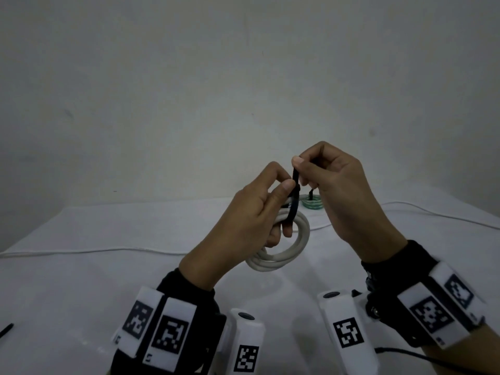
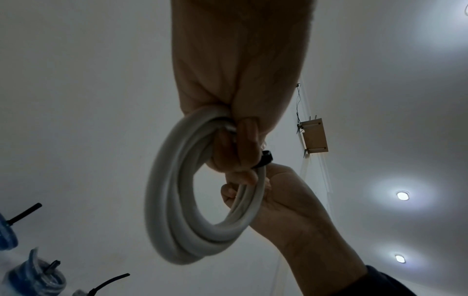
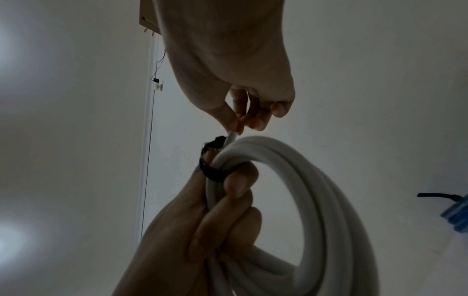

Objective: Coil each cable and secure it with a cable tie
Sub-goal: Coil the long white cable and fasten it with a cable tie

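My left hand (image 1: 281,193) grips a white coiled cable (image 1: 281,253) and holds it up above the table. A black cable tie (image 1: 295,204) loops around the coil's strands at the top. Just above the left thumb, my right hand (image 1: 299,170) pinches the tie's tail between thumb and forefinger. In the left wrist view the coil (image 2: 174,210) hangs from the left hand's curled fingers (image 2: 238,148), and the tie (image 2: 264,159) shows beside them. In the right wrist view the right hand (image 3: 240,124) pinches above the tie (image 3: 210,170), which wraps the coil (image 3: 316,190).
A green coiled cable (image 1: 312,203) with a black tie lies on the white table (image 1: 108,288) behind the hands. A loose white cable (image 1: 81,251) runs across the table. A spare black tie (image 1: 6,330) lies at the left edge. Blue coils (image 2: 35,278) with ties sit nearby.
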